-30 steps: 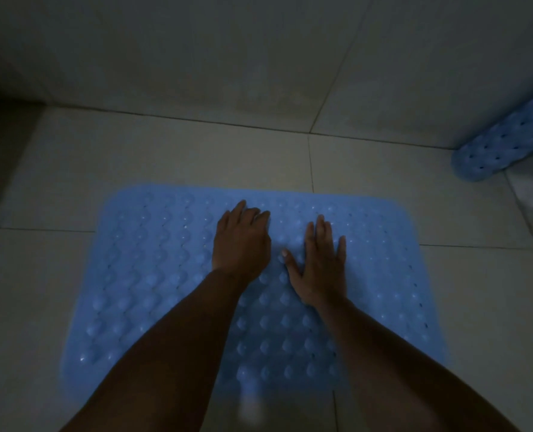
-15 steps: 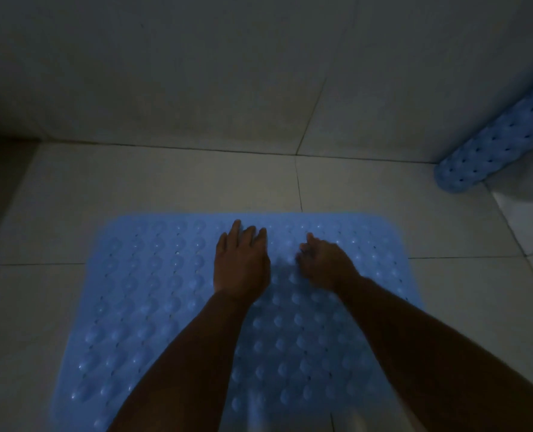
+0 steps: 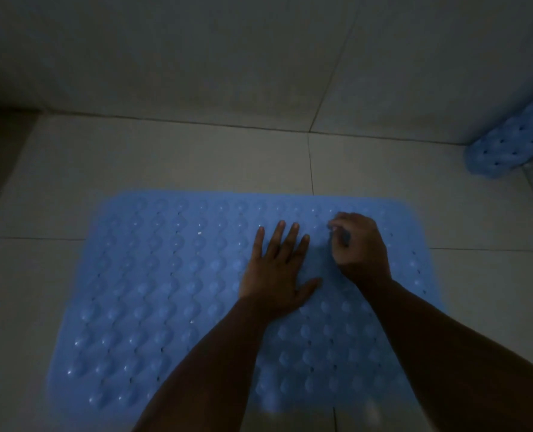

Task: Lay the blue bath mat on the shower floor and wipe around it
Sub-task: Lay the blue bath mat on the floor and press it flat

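Dimly lit, the bumpy blue bath mat (image 3: 152,294) lies flat, its near edge cut off — left hand (image 3: 277,269) spread flat on it, right hand (image 3: 360,247) curled at 1 o'clock, grip unclear.

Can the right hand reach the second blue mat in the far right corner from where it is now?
Probably yes. The right hand rests curled on the bath mat, and only bare floor tiles lie between it and the second mat. Nothing blocks the way, though the arm must stretch.
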Tool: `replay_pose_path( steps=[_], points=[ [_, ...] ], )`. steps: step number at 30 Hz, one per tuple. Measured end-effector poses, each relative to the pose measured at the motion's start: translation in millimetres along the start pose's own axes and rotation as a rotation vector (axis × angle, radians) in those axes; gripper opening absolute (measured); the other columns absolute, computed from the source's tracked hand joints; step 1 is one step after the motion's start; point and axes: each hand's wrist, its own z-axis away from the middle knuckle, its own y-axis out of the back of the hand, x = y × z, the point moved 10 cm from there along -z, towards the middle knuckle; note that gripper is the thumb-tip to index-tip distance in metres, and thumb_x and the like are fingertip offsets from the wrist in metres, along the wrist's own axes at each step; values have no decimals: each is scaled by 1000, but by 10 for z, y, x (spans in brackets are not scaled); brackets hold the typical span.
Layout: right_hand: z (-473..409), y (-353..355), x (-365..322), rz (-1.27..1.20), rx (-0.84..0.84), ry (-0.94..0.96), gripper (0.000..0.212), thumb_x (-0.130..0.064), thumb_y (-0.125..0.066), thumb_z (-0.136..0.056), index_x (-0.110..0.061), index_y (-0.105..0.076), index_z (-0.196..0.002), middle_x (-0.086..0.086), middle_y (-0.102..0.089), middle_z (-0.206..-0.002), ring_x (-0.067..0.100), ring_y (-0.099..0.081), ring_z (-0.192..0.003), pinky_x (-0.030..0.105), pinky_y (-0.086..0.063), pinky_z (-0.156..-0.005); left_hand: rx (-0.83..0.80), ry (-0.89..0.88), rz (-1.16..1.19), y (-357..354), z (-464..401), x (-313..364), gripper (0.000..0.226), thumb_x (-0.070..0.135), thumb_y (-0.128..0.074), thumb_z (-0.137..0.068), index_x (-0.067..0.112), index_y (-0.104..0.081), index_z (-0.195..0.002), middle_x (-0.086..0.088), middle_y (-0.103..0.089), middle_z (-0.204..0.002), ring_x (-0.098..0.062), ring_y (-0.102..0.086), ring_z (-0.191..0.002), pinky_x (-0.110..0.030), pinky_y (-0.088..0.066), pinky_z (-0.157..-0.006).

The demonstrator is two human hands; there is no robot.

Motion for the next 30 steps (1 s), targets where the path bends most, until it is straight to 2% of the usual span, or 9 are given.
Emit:
replay_pose_path(
  steps=[8, 12, 14, 16, 18, 20, 22, 25, 30],
  points=[
    [-85, 105, 170, -43, 38, -30, 32, -36, -53, -95, -15, -74, -105, 6, -72, -111, 28, -65, -107, 46, -52, -95, -91, 9, 67, -82, -6, -10, 105, 91, -10, -80, 25, 0, -162, -4, 15, -169, -28, 23, -154, -63, 11, -120],
    [-149, 199, -82, -38, -72, -105, 25, -27, -63, -88, -13, -76, -103, 9, -73, -112, 28, -66, -107, 26, -45, -96, -319, 26, 254, 10, -114, -111, 103, 84, -18, -77, 27, -8, -162, -1, 9, -171, -23, 17, -156, -56, 11, -123],
    [-173, 92, -279, -20, -220, -139, 21, -24, -65, -87, -15, -77, -102, 10, -72, -113, 28, -66, -108, 28, -45, -95, -207, 96, 382, 297, -155, -264, 82, 63, -36, -86, 21, -32, -157, -9, -28, -166, -28, -23, -153, -48, -18, -123],
    [-162, -44, -507, -6, -329, -155, 27, -34, -58, -84, -21, -76, -99, 9, -72, -114, 28, -66, -109, 33, -49, -97, 143, 209, 453, 761, -50, -572, 56, 40, -50, -90, 16, -59, -139, -15, -64, -136, -37, -60, -123, -47, -47, -102],
    [-97, -159, -789, -19, -360, -148, 34, -38, -52, -84, -19, -75, -100, 10, -71, -112, 31, -65, -109, 36, -51, -96, 295, 275, 404, 950, 150, -863, 46, 32, -53, -86, 15, -69, -126, -13, -73, -116, -38, -67, -108, -45, -52, -92],
    [32, -383, -1127, -26, -366, -78, 52, -51, -38, -90, -15, -71, -106, 14, -69, -114, 34, -63, -111, 40, -49, -97, 274, 332, 303, 957, 324, -1135, 46, 31, -50, -86, 17, -68, -126, -10, -72, -118, -35, -63, -115, -44, -49, -96],
    [221, -750, -1410, -5, -431, -31, 73, -64, -21, -97, -12, -59, -130, 17, -55, -138, 36, -47, -135, 46, -36, -113, 280, 384, 221, 978, 501, -1387, 49, 32, -45, -86, 17, -66, -128, -9, -70, -121, -34, -59, -123, -45, -46, -99],
    [467, -1146, -1568, 138, -506, -66, 77, -66, -19, -99, -19, -10, -160, 7, 3, -168, 24, 8, -155, 50, 3, -125, 273, 426, 161, 976, 706, -1613, 53, 32, -39, -87, 17, -65, -131, -8, -69, -125, -33, -56, -129, -49, -45, -101],
    [610, -1226, -1606, 332, -349, 19, 93, -76, -7, -93, -12, 0, -160, 11, 12, -167, 26, 13, -155, 55, 4, -124, 275, 404, 122, 960, 842, -1747, 58, 34, -33, -86, 16, -63, -132, -8, -67, -129, -33, -52, -134, -48, -43, -104]
  ],
)
